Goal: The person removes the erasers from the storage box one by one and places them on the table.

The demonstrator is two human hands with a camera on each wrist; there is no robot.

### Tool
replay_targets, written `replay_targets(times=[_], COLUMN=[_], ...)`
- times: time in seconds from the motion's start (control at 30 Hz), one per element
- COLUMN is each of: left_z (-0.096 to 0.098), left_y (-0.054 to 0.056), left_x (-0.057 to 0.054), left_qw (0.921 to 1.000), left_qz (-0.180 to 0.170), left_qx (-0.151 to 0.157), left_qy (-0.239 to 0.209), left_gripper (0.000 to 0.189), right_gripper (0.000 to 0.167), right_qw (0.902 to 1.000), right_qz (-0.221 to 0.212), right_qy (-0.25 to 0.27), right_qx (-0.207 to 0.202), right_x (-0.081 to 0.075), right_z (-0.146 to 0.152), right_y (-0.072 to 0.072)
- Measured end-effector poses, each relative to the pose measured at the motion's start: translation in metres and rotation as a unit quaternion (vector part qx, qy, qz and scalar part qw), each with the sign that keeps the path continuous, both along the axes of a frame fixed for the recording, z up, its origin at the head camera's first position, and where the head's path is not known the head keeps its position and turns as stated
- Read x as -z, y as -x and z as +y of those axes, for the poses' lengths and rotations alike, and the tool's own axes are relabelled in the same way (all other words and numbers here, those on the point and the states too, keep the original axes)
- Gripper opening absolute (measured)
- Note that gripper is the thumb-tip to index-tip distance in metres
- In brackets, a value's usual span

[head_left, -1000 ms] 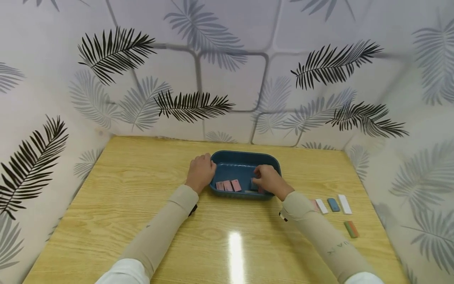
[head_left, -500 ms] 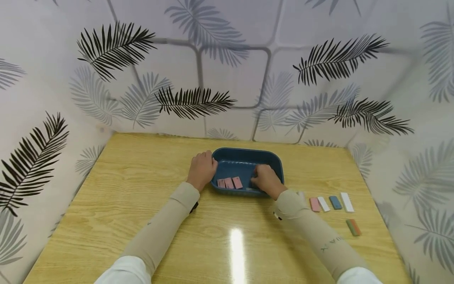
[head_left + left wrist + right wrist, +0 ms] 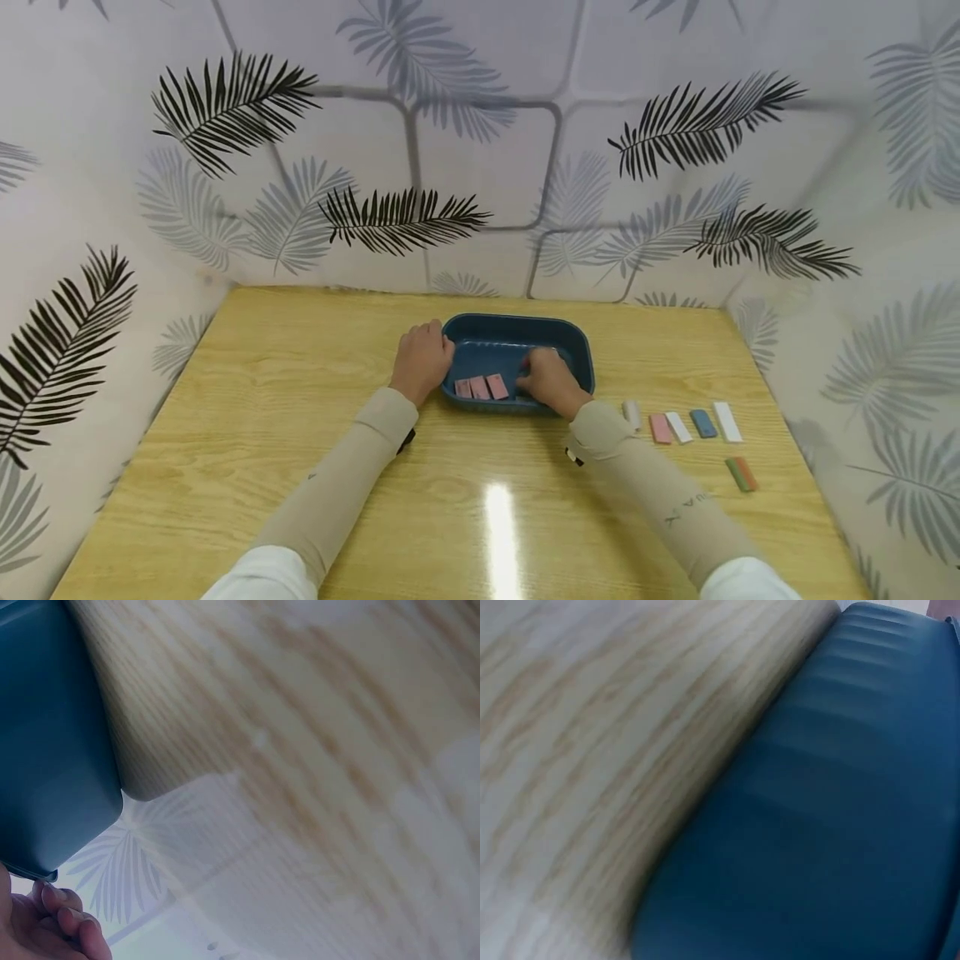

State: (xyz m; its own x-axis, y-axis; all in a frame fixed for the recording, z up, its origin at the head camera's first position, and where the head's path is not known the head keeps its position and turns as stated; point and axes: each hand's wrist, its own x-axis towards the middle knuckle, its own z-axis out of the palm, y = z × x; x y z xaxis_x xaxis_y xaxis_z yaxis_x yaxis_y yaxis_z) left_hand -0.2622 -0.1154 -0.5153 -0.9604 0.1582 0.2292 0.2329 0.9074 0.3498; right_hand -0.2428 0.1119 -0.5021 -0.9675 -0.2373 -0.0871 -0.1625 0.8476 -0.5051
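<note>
A dark blue plastic tray [image 3: 517, 318] stands on the wooden table. My left hand [image 3: 422, 360] grips its left rim; in the left wrist view the fingers [image 3: 71, 919] curl at the rim's corner. My right hand [image 3: 551, 379] reaches inside the tray on its right half, fingers bent downward, pinching a small blue eraser that the hand now mostly hides. Left of those fingertips, three pink erasers [image 3: 478, 388] lie in a row along the tray's near wall. The right wrist view shows mainly the outer tray wall [image 3: 802, 825].
Right of the tray lie several loose erasers: a greyish one [image 3: 632, 415], a pink one [image 3: 661, 428], a white one [image 3: 678, 427], a blue one [image 3: 703, 422] and a long white one [image 3: 727, 422]. Nearer sits a green-and-orange eraser [image 3: 741, 473]. Leaf-patterned walls enclose the table [image 3: 300, 500].
My right hand has moved left inside the tray, toward the pink erasers, and now covers the blue eraser seen earlier at its fingertips. The left hand keeps its grip on the rim.
</note>
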Motion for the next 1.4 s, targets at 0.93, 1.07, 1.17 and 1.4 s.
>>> replay_targets(times=[0.93, 1.07, 1.17, 1.4], left_z=[0.002, 0.003, 0.003, 0.004], left_y=[0.001, 0.000, -0.001, -0.005], left_x=[0.005, 0.004, 0.002, -0.004], left_qw=[0.9998, 0.9999, 0.9999, 1.0000], left_qz=[0.018, 0.013, 0.010, 0.005], left_qx=[-0.002, -0.002, -0.002, -0.001], left_qy=[0.001, 0.001, 0.004, -0.004], left_gripper=[0.020, 0.020, 0.022, 0.021], right_gripper=[0.031, 0.031, 0.032, 0.032], right_qw=[0.9925, 0.9925, 0.9923, 0.9906], right_qz=[0.076, 0.057, 0.046, 0.027], right_qy=[0.043, 0.032, 0.026, 0.009], right_qx=[0.086, 0.104, 0.112, 0.134], right_x=[-0.076, -0.071, -0.064, -0.041], right_z=[0.120, 0.148, 0.165, 0.197], right_y=[-0.063, -0.079, -0.091, -0.113])
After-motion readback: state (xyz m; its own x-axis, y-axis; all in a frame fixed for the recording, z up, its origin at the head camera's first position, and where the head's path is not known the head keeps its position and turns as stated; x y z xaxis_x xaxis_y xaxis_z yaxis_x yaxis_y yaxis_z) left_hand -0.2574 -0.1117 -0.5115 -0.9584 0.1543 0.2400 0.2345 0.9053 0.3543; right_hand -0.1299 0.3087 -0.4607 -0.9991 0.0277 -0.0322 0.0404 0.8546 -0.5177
